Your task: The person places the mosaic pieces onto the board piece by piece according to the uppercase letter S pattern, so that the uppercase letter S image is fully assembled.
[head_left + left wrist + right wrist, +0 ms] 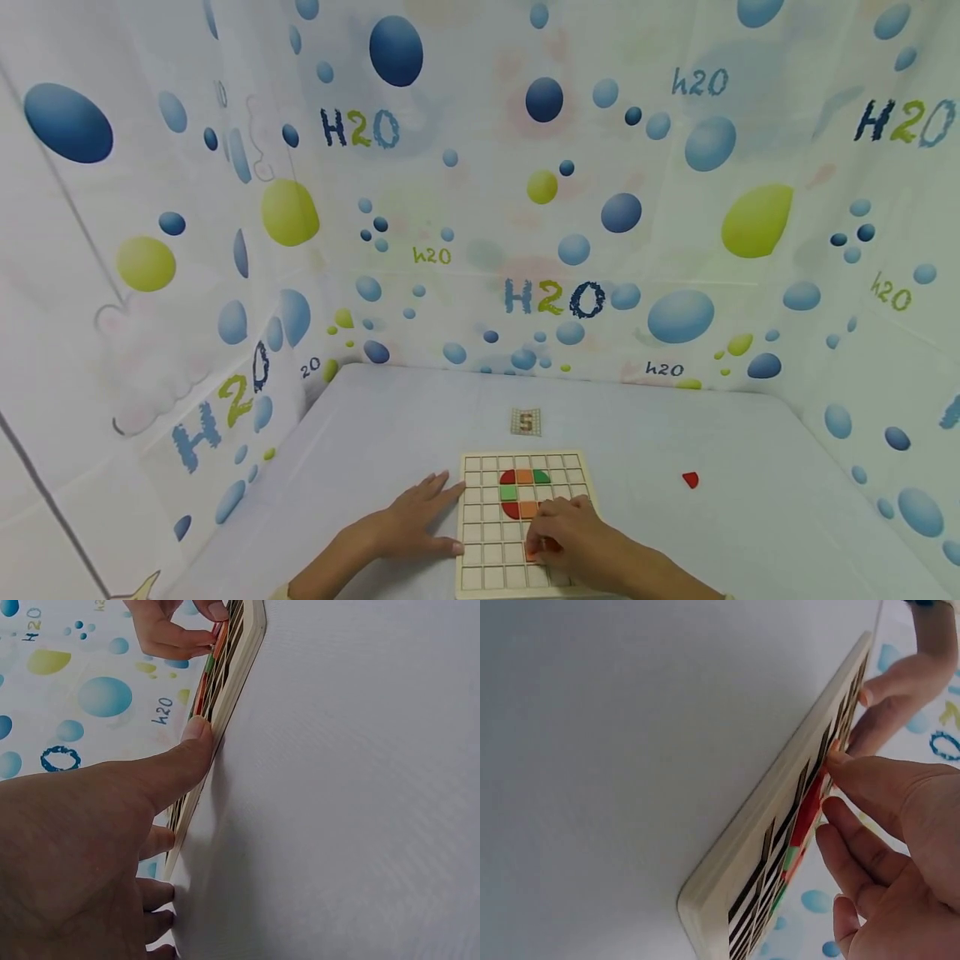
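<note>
A pale wooden grid board (492,578) lies in front of me. My left hand (417,518) rests along its left edge with fingers spread, its thumb (196,731) at the rim. Over the lower middle of the board, my right hand (573,533) pinches a red tile (807,814) between thumb and fingers, partly hidden. Beside its thumb an orange tile (531,556) shows. Higher in the grid sit a red quarter-round tile (507,477), an orange square (524,477), a green quarter-round (542,477), a light green square (508,492), another red quarter-round (511,509) and another orange square (528,509).
Behind the board lies a small square card (526,422) with a brown S-like figure. A loose red quarter-round piece (691,480) is on the white table (645,442) to the right. A curtain (480,208) printed with bubbles surrounds the table.
</note>
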A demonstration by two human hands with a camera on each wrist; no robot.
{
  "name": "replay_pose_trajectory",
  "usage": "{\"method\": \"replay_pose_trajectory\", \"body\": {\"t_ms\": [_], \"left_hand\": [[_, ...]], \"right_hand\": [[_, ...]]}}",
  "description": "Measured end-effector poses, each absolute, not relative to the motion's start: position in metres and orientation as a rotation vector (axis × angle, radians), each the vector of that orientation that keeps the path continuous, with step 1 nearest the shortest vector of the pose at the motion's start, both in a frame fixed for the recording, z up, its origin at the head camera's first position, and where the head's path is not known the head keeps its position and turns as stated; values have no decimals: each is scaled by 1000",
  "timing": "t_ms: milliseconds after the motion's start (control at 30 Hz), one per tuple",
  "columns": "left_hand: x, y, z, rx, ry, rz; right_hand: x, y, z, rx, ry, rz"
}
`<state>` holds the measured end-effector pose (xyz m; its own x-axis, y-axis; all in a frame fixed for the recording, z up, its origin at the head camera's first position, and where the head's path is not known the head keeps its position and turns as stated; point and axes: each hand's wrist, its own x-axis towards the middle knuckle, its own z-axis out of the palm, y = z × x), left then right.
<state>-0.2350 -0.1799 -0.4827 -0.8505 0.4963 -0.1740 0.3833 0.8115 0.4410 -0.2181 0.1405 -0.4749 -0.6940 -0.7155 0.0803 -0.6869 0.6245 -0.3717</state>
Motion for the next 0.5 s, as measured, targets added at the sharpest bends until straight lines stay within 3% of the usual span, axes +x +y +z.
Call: {"method": "replay_pose_trajectory", "body": {"t_ms": [200, 500], "left_hand": [[-235, -179, -481, 668, 2719, 568], [-234, -178, -478, 665, 2729, 563]], "right_hand": [[-228, 159, -464, -1064, 2782, -627], [-257, 225, -444, -927, 2927, -736]]}}
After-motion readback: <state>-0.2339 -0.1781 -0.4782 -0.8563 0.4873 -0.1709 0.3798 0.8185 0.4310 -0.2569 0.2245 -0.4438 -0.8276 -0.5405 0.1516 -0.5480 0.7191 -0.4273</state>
